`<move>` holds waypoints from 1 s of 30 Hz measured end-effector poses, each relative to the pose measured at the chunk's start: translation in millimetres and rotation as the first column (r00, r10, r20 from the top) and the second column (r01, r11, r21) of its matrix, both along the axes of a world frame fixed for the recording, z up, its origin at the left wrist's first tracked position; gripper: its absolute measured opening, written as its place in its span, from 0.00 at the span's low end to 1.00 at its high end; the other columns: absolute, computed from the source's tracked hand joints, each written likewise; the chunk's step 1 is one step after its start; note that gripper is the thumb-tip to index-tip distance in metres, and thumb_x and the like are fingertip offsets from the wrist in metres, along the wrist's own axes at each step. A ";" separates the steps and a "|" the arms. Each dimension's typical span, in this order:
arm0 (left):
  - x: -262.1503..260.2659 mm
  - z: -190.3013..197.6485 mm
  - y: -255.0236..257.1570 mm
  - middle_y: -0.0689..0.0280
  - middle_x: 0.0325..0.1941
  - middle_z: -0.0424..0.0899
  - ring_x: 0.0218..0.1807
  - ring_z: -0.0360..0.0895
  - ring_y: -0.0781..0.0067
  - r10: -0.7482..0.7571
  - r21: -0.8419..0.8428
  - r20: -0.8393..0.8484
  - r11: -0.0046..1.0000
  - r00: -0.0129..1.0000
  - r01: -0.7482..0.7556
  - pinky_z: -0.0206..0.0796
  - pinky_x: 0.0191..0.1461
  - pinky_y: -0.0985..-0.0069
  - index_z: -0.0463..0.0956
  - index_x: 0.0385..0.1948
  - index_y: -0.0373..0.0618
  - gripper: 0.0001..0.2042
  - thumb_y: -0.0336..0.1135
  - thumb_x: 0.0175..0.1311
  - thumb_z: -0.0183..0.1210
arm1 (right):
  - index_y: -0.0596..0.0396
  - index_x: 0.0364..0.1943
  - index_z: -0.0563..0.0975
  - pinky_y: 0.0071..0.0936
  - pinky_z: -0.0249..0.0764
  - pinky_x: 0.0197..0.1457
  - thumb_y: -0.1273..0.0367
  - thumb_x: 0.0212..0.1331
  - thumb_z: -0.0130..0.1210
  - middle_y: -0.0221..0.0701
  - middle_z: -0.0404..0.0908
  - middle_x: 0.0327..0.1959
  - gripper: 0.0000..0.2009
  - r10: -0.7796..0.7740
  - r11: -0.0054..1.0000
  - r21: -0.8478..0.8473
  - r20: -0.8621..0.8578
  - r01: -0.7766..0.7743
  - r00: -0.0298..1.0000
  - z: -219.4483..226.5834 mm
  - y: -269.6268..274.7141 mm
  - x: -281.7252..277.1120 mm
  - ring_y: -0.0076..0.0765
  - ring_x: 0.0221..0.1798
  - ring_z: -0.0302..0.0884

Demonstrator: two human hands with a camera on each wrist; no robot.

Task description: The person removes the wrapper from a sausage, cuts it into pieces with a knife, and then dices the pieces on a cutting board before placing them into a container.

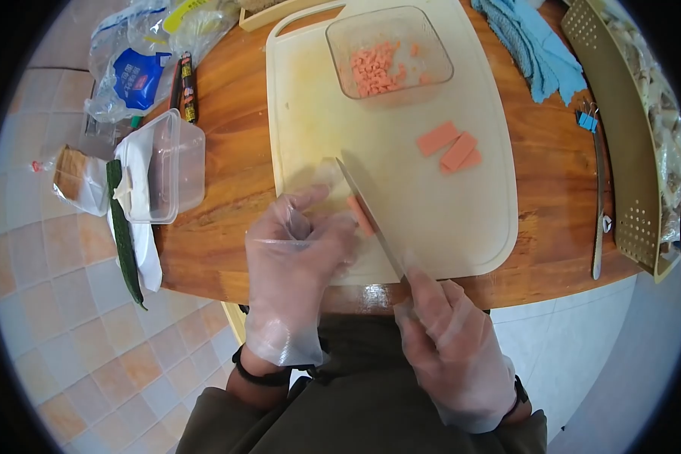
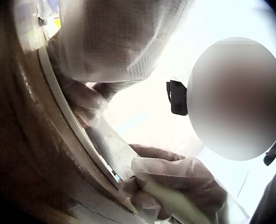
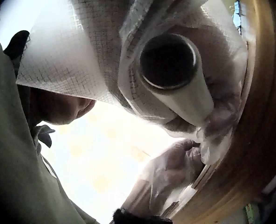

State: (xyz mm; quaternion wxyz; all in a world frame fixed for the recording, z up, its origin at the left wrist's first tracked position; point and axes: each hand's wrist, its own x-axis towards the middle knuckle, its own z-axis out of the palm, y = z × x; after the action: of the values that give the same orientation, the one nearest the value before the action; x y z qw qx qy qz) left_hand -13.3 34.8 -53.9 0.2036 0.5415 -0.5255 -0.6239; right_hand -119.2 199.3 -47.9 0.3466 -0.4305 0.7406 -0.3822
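Note:
Both hands wear clear plastic gloves. My right hand (image 1: 458, 352) grips the pale handle (image 3: 187, 102) of a kitchen knife, its blade (image 1: 372, 212) slanting away over the cream cutting board (image 1: 303, 121). Beside the blade, on its left, lies a narrow pink ham piece (image 1: 361, 217). My left hand (image 1: 299, 265) holds that piece with curled fingers, the fingertips partly hidden. Several flat ham slices (image 1: 437, 139) overlap on the board's right side. Toward the back, a clear square container (image 1: 431, 38) stands on the board with small ham dice (image 1: 374, 68) inside.
Left of the board are an open plastic box (image 1: 191, 170), a cucumber (image 1: 125, 234) at the table's edge and a plastic bag (image 1: 129, 45). A blue cloth (image 1: 533, 53), a thin metal tool (image 1: 599, 204) and a perforated basket (image 1: 635, 166) line the right side.

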 end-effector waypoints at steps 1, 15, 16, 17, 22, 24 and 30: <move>0.1 -0.4 -0.3 0.59 0.34 0.88 0.28 0.83 0.77 0.008 0.003 -0.009 1.000 1.000 -0.008 0.71 0.30 0.81 0.70 0.59 0.29 0.25 0.28 0.64 0.70 | 0.56 0.72 0.70 0.46 0.80 0.46 0.79 0.64 0.63 0.50 0.82 0.46 0.31 -0.017 0.998 -0.054 0.006 0.017 1.000 -2.7 0.1 0.2 0.62 0.44 0.83; -7.2 5.0 4.6 0.58 0.36 0.90 0.28 0.83 0.79 0.030 0.015 -0.028 0.999 0.999 -0.030 0.73 0.32 0.84 0.73 0.56 0.31 0.23 0.29 0.63 0.73 | 0.55 0.74 0.68 0.45 0.80 0.47 0.79 0.63 0.62 0.50 0.83 0.47 0.33 -0.010 0.996 -0.086 0.036 0.013 0.999 -3.6 2.9 -2.2 0.60 0.45 0.83; -7.5 4.3 4.9 0.58 0.36 0.90 0.29 0.83 0.79 0.039 0.019 -0.043 0.999 0.998 -0.038 0.74 0.32 0.84 0.73 0.56 0.31 0.23 0.28 0.64 0.73 | 0.56 0.75 0.68 0.45 0.80 0.47 0.79 0.63 0.62 0.50 0.83 0.47 0.33 0.010 0.999 -0.048 0.051 -0.007 0.999 -0.2 3.4 -2.8 0.60 0.45 0.83; -7.8 3.8 4.8 0.58 0.36 0.90 0.29 0.83 0.79 0.038 0.020 -0.046 0.999 0.998 -0.037 0.74 0.32 0.84 0.73 0.56 0.31 0.23 0.28 0.64 0.73 | 0.56 0.75 0.67 0.45 0.80 0.47 0.79 0.63 0.62 0.50 0.83 0.47 0.34 0.030 0.999 -0.014 0.062 -0.029 0.998 2.1 3.2 -3.6 0.59 0.45 0.83; -4.1 2.3 4.1 0.56 0.38 0.90 0.29 0.83 0.79 0.025 0.011 -0.025 1.000 0.999 -0.024 0.75 0.32 0.84 0.72 0.57 0.30 0.22 0.26 0.65 0.71 | 0.56 0.74 0.67 0.46 0.80 0.46 0.79 0.62 0.62 0.50 0.82 0.46 0.34 0.019 1.000 -0.010 0.034 -0.019 0.999 1.7 4.3 -2.2 0.60 0.44 0.83; -5.0 5.5 3.9 0.56 0.38 0.89 0.29 0.83 0.79 0.029 0.023 -0.018 0.999 0.999 -0.029 0.75 0.32 0.84 0.72 0.57 0.30 0.22 0.25 0.65 0.70 | 0.56 0.74 0.68 0.46 0.80 0.46 0.79 0.62 0.62 0.50 0.82 0.45 0.33 0.017 0.999 -0.032 0.012 -0.017 1.000 1.5 4.1 -1.4 0.60 0.44 0.83; -2.0 4.0 4.8 0.57 0.39 0.90 0.33 0.83 0.80 0.015 0.025 -0.034 1.000 0.999 -0.014 0.74 0.36 0.82 0.73 0.57 0.29 0.21 0.26 0.66 0.70 | 0.55 0.74 0.68 0.48 0.80 0.46 0.77 0.63 0.62 0.50 0.82 0.47 0.32 -0.012 1.000 0.009 0.003 0.012 1.000 2.4 3.8 1.3 0.62 0.45 0.83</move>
State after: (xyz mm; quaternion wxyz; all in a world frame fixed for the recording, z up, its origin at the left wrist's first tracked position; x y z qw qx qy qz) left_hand -15.2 39.5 -49.9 0.2105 0.5370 -0.5103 -0.6379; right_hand -117.9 203.1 -45.5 0.3471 -0.4239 0.7444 -0.3818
